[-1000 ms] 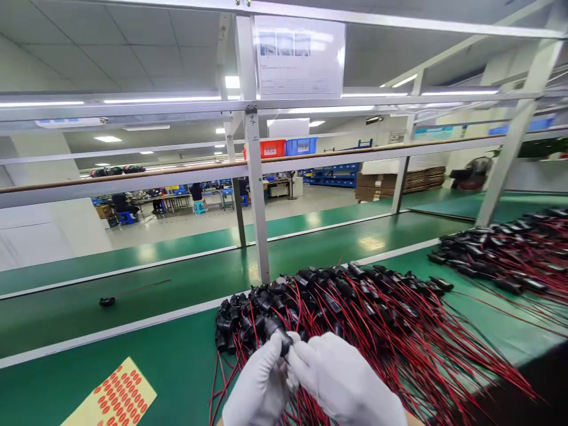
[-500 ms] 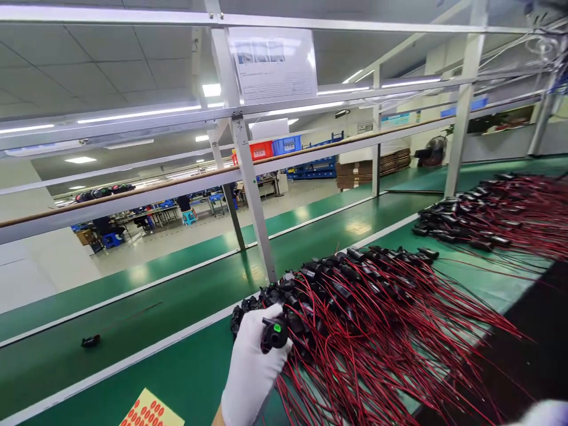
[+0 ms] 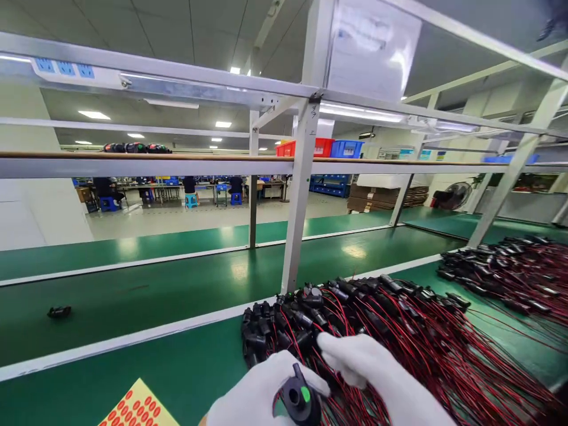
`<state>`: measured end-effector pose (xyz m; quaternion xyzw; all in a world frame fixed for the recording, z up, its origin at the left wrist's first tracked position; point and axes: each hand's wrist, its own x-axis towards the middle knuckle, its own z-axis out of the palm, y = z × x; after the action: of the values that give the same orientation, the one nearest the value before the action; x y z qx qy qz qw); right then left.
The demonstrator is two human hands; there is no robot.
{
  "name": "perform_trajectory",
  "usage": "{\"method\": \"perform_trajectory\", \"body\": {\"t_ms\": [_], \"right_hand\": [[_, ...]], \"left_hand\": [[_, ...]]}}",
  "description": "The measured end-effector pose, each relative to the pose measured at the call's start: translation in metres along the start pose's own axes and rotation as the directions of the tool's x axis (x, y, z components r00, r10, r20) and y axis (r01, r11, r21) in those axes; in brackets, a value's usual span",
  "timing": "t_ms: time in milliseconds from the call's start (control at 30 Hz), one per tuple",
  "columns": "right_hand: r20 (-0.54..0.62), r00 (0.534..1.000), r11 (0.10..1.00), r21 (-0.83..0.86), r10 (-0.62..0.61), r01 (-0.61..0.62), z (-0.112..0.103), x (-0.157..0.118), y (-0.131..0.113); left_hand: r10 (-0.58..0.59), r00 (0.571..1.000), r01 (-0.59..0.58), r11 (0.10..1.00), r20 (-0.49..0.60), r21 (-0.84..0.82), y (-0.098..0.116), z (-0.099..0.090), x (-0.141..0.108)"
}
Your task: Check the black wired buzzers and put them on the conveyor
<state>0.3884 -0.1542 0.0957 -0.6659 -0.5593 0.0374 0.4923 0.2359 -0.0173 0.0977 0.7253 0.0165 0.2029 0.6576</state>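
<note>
My left hand point(image 3: 261, 390), in a white glove, is closed around a small black pump point(image 3: 302, 397) at the bottom middle. The pump's short spout points up, and a green sticker marks its round end. Just right of it, my gloved right hand point(image 3: 373, 370) hovers over the heap with fingers stretched out and nothing visible in them. Behind and below both hands lies a dense pile of black pumps point(image 3: 306, 319) with red and black wires point(image 3: 444, 361) trailing toward the lower right. A yellow sheet of red oval stickers point(image 3: 137, 408) lies at the bottom left.
Another heap of wired pumps point(image 3: 501, 272) lies farther right on the green bench. A single pump point(image 3: 59, 312) sits on the green belt point(image 3: 177, 296) at left. A metal upright point(image 3: 299, 201) stands behind the pile. Seated people point(image 3: 104, 188) work far back.
The view has levelled and turned left. My right hand has come in from the lower right corner beside my left. My left hand has brought the pump lower and nearer.
</note>
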Motion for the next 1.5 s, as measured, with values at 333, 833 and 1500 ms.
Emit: {"method": "perform_trajectory", "body": {"t_ms": [333,833,1500], "right_hand": [[0.196,0.952,0.937,-0.215,-0.236,0.276,0.013,0.008,-0.011],[0.143,0.99,0.908,0.415,0.005,-0.064,0.022,0.001,0.018],[0.205,0.974,0.823,0.536,0.092,-0.19,0.03,0.006,0.033]], "left_hand": [[-0.034,0.997,0.017,0.971,0.069,0.239,0.002,-0.013,0.002],[-0.02,0.962,0.128,0.913,-0.271,0.388,-0.004,0.005,-0.005],[-0.059,0.998,0.053,0.943,-0.008,-0.328,-0.008,-0.018,0.014]]}}
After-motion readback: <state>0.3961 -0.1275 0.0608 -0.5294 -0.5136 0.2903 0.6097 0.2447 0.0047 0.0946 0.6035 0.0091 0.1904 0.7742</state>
